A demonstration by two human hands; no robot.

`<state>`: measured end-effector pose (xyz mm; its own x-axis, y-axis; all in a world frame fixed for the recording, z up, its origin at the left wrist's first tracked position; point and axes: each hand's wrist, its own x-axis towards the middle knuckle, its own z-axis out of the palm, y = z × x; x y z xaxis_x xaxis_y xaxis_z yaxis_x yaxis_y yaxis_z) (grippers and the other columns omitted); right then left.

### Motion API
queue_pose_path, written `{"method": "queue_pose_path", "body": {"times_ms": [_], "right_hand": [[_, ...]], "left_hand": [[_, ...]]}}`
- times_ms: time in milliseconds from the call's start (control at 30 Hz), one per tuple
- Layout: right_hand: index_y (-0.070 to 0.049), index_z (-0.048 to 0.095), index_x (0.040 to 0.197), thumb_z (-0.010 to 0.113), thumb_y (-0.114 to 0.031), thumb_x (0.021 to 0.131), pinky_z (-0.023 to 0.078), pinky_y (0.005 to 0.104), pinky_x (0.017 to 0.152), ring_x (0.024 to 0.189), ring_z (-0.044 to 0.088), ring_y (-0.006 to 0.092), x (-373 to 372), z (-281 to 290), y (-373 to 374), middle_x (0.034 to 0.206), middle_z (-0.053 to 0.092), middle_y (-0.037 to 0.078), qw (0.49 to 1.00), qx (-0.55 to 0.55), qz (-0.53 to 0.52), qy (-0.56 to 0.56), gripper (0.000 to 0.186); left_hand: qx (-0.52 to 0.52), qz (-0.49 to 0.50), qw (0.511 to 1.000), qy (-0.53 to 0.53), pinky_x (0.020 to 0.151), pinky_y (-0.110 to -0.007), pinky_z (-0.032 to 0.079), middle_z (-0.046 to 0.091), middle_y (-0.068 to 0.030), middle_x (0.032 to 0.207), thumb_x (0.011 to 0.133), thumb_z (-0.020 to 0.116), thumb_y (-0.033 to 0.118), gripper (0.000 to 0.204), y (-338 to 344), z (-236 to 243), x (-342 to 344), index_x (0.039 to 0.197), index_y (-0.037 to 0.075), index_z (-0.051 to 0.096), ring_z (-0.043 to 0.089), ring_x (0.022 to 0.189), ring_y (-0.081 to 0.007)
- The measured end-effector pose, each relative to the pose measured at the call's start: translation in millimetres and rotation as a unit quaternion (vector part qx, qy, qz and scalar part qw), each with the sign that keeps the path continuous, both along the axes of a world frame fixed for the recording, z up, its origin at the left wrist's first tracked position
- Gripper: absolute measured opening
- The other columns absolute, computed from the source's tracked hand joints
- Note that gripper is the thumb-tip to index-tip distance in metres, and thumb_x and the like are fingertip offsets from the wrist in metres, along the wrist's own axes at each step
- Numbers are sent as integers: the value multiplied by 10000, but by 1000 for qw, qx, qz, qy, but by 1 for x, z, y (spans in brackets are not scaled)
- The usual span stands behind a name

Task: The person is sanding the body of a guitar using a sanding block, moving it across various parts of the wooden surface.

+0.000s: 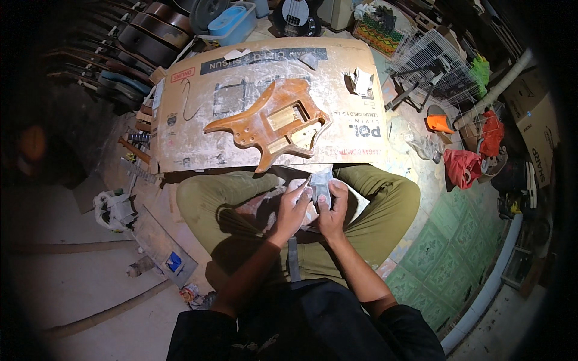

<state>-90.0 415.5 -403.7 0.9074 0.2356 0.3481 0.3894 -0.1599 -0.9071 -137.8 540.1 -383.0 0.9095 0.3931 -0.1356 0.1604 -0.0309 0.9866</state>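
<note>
My left hand [294,206] and my right hand [331,207] are close together over my lap, both with fingers curled. My right hand grips a grey folded piece, perhaps sandpaper [320,179]; my left hand is closed beside it, on something I cannot make out clearly. Beneath them a pale, dusty sheet or cloth [358,201] lies between my crossed legs. Just beyond, an orange-brown wooden guitar body [253,123] with open cavities lies on dusty printed cardboard [180,144]. A small grey scrap [309,60] lies near the cardboard's far edge.
Guitars [141,39] are racked at back left; a plastic tub [232,35] and a black guitar [295,18] are behind. Right are a wire cage [430,57], red bags [462,167] and stacked cartons [530,138]. A board [159,243] lies at lower left.
</note>
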Motion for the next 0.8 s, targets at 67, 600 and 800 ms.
{"method": "queue_pose_path", "body": {"times_ms": [67,600,800], "right_hand": [[33,533,1186,656,-104,907,420,432,1006,1105,547,355,-1,0,1,1182,537,239,1000,-1,2,1,334],[26,542,1231,743,-85,828,386,416,1058,1248,477,367,-1,15,15,1403,381,260,993,-113,37,19,463],[10,484,1238,732,-31,880,496,301,904,1067,597,160,0,7,21,1122,619,113,943,62,96,312,437]], "left_hand": [[-6,4,1000,-5,807,-354,478,662,-200,947,1024,558,254,378,0,-2,0,1213,-63,640,612,873,-232],[-86,54,994,-33,775,-327,499,675,-99,914,949,638,218,278,22,-18,5,1047,-42,622,586,846,-137],[-72,-1,997,3,784,-317,504,682,-86,921,930,659,218,285,40,-24,8,1058,-35,633,597,859,-116]]}}
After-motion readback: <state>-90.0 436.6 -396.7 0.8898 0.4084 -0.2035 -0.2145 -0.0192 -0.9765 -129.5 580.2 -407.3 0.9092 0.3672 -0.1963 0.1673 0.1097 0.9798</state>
